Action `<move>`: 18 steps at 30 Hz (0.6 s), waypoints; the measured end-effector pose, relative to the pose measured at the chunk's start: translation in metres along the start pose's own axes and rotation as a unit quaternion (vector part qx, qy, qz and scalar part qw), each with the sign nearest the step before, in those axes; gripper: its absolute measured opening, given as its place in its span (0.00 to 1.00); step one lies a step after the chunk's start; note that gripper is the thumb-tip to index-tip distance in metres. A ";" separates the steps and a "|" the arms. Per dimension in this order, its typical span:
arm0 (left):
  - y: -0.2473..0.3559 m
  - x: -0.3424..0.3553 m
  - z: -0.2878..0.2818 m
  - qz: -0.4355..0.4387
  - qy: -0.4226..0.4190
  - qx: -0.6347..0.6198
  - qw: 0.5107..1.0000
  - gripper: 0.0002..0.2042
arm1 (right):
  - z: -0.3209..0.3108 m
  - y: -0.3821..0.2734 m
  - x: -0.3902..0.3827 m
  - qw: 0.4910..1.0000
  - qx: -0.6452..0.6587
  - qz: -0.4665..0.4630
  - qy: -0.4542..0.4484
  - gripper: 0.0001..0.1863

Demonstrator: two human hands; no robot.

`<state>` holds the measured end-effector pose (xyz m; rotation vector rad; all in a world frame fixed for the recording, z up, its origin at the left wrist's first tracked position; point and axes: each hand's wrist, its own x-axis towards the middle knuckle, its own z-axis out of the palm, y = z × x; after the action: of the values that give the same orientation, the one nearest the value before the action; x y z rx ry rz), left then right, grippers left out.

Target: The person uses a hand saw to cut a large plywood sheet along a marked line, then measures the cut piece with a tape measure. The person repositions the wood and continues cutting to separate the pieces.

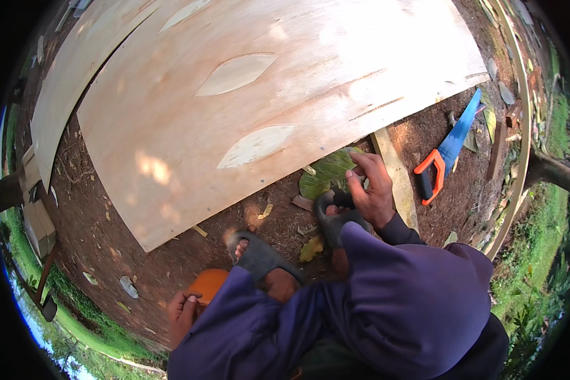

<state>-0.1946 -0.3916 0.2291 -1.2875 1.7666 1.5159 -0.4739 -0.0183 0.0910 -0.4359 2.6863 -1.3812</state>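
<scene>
A large pale plywood sheet (171, 145) lies in front of me, with leaf-shaped patches on its face. My right hand (375, 190) is just off its near edge, thumb and fingers curled toward each other. Whether anything small is between the fingertips cannot be made out. Behind those fingers lies a broad green leaf (326, 174). At the lower left my left hand (182, 315) is closed at the rim of an orange rounded object (210, 283), its kind unclear and partly hidden by my trouser leg.
A handsaw (453, 149) with a blue blade and orange-black handle lies on the soil at right. A wooden batten (396, 174) runs under the sheet. Another plywood sheet (63, 101) lies at far left, near stacked blocks (37, 225). My sandalled feet (266, 256) are close to the sheet.
</scene>
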 end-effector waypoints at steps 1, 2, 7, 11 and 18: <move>0.015 0.014 0.013 0.034 0.049 -0.040 0.997 0.09 | 0.007 -0.006 -0.001 0.999 -0.020 -0.007 -0.029 0.26; 0.036 0.025 0.028 0.040 0.043 -0.032 0.998 0.09 | 0.010 -0.013 -0.001 0.997 -0.040 -0.013 -0.059 0.28; 0.080 0.088 0.088 0.156 0.004 0.073 0.985 0.10 | 0.016 -0.031 0.017 0.974 -0.172 -0.072 -0.130 0.33; 0.092 0.120 0.123 0.291 0.082 0.165 0.939 0.11 | 0.016 -0.017 0.019 0.971 -0.182 -0.132 -0.086 0.34; 0.093 0.187 0.131 0.457 0.300 0.251 0.799 0.11 | 0.034 -0.006 0.002 0.966 -0.188 -0.139 -0.108 0.44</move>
<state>-0.3863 -0.3376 0.0837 -0.6445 3.2453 0.8558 -0.4670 -0.0486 0.0762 -0.9667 2.7727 -0.7991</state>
